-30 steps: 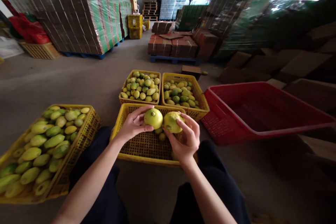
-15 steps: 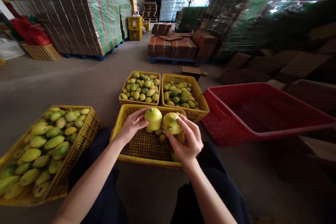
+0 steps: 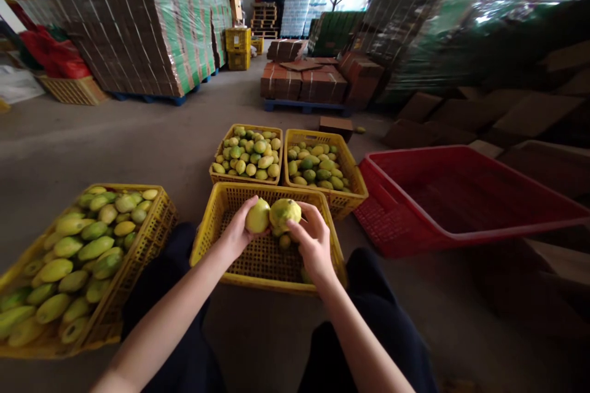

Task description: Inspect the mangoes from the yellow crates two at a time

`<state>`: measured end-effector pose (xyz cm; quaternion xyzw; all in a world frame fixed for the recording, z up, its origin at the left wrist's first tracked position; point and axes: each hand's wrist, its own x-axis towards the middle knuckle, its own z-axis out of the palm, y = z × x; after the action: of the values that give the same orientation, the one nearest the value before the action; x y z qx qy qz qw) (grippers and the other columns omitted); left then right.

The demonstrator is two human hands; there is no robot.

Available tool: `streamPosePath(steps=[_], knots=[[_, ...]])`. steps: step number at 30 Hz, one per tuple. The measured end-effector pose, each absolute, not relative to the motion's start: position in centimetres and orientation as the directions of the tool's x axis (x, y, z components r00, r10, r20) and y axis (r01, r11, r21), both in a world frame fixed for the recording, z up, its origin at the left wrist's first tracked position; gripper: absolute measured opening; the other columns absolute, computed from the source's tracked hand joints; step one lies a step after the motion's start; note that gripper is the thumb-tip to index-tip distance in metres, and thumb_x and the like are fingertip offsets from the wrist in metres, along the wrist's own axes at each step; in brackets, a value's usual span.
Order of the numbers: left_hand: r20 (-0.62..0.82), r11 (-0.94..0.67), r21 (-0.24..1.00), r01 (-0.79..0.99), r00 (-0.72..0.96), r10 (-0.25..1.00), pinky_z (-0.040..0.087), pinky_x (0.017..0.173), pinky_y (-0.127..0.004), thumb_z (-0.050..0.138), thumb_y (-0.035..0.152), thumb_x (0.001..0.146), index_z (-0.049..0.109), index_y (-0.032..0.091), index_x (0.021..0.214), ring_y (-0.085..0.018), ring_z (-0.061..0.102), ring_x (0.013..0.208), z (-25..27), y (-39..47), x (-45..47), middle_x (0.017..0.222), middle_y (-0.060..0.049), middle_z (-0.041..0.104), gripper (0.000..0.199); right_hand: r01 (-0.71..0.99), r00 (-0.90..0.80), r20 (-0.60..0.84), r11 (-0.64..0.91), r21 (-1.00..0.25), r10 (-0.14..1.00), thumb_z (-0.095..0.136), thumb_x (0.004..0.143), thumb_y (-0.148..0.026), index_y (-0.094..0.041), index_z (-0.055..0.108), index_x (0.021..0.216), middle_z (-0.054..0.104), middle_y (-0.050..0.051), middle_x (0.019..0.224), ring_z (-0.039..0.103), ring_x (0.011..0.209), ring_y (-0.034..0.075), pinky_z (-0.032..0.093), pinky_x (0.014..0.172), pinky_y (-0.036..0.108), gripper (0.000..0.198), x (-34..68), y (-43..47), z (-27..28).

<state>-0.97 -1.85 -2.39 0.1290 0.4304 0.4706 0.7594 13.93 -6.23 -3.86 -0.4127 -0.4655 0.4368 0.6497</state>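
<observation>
Leftward over the yellow crate [image 3: 276, 285] slid the smooth fruit [image 3: 257, 216] our left hand [image 3: 238, 231] clasped and bumpy fruit [image 3: 284, 214] our right hand [image 3: 316, 244] clasped, neither released.

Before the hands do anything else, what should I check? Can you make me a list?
1. Left hand holding its smooth fruit: ok.
2. Right hand holding its bumpy fruit: ok.
3. Near yellow basket below both held fruits: ok.
4. One hand free for another fruit: not ok, both are full.
5. Hidden sides of the held fruits unmarked: cannot tell, they face away.
</observation>
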Motion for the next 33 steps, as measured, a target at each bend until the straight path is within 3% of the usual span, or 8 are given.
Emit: streamPosePath(steps=[3,6,10,14,19,22,27,33], knots=[[-0.608,0.641,0.491,-0.590,0.295,0.737,0.051,0.042,-0.024,0.054,0.036,0.089,0.063,0.013,0.080,-0.016,0.061,0.049,-2.2,-1.8,-1.1,0.062,-0.005,0.065,0.027,-0.458,0.137,0.010,0.072,-0.886,0.991,0.073,0.072,-0.036,-0.018,0.066,0.083,0.067,0.001,0.078,0.064,0.071,0.017,0.054,0.060,0.026,0.022,13.9,-5.8,-3.7],[-0.561,0.656,0.358,-0.664,0.409,0.720,0.053,0.044,-0.025,0.043,0.033,0.093,0.065,0.010,0.084,-0.016,0.063,0.050,-2.1,-1.7,-1.5,0.063,-0.008,0.066,0.033,-0.690,-0.042,-0.132,-0.124,-0.713,0.990,0.060,0.077,-0.042,-0.015,0.068,0.083,0.067,0.006,0.071,0.062,0.060,0.018,0.048,0.045,0.025,0.029,14.1,-5.4,-3.7],[-0.460,0.560,0.312,-0.767,0.394,0.796,0.053,0.044,-0.024,0.043,0.023,0.090,0.067,0.013,0.103,-0.016,0.066,0.055,-2.3,-1.6,-1.7,0.079,-0.007,0.072,0.029,-0.784,-0.134,-0.181,-0.216,-0.582,0.974,0.051,0.082,-0.039,-0.014,0.070,0.096,0.070,0.008,0.074,0.059,0.051,0.014,0.041,0.037,0.021,0.035,14.4,-5.0,-4.1],[-0.423,0.572,0.296,-0.765,0.432,0.797,0.053,0.042,-0.024,0.044,0.021,0.090,0.066,0.018,0.111,-0.017,0.068,0.058,-2.3,-1.7,-1.8,0.081,-0.005,0.073,0.031,-0.813,-0.173,-0.127,-0.215,-0.541,0.977,0.052,0.085,-0.039,-0.016,0.070,0.089,0.070,0.007,0.072,0.055,0.045,0.012,0.037,0.031,0.019,0.030,14.4,-4.8,-4.7],[-0.424,0.612,0.261,-0.746,0.481,0.767,0.057,0.051,-0.026,0.047,0.024,0.090,0.065,0.012,0.083,-0.018,0.068,0.061,-1.8,-1.8,-1.4,0.072,-0.007,0.069,0.023,-0.804,-0.236,-0.045,-0.221,-0.553,0.971,0.056,0.083,-0.041,-0.015,0.068,0.079,0.068,0.007,0.068,0.057,0.043,0.012,0.039,0.031,0.019,0.029,14.4,-5.0,-5.0],[-0.407,0.636,0.262,-0.726,0.514,0.755,0.057,0.053,-0.027,0.048,0.024,0.088,0.064,0.011,0.080,-0.018,0.067,0.059,-2.1,-1.7,-1.0,0.071,-0.008,0.068,0.022,-0.753,-0.392,0.002,-0.319,-0.576,0.920,0.055,0.082,-0.045,-0.014,0.065,0.075,0.066,0.004,0.063,0.052,0.033,0.010,0.031,0.026,0.017,0.034,14.7,-5.4,-4.9],[-0.504,0.545,0.110,-0.831,0.426,0.752,0.058,0.059,-0.025,0.052,0.019,0.083,0.064,0.012,0.085,-0.017,0.069,0.067,-3.9,-1.2,-0.2,0.075,-0.007,0.069,0.014,-0.560,-0.665,-0.036,-0.530,-0.636,0.746,0.048,0.082,-0.053,-0.016,0.057,0.076,0.062,0.002,0.055,0.048,0.027,0.011,0.027,0.022,0.017,0.038,13.6,-6.3,-5.5],[-0.540,0.376,0.089,-0.922,0.273,0.796,0.058,0.064,-0.026,0.053,0.014,0.082,0.066,0.014,0.093,-0.017,0.070,0.071,-4.9,-0.8,0.3,0.070,-0.003,0.068,0.017,-0.352,-0.871,-0.077,-0.726,-0.591,0.485,0.041,0.083,-0.054,-0.014,0.056,0.104,0.067,0.004,0.059,0.051,0.029,0.014,0.030,0.021,0.019,0.047,9.5,-7.6,-7.9]])
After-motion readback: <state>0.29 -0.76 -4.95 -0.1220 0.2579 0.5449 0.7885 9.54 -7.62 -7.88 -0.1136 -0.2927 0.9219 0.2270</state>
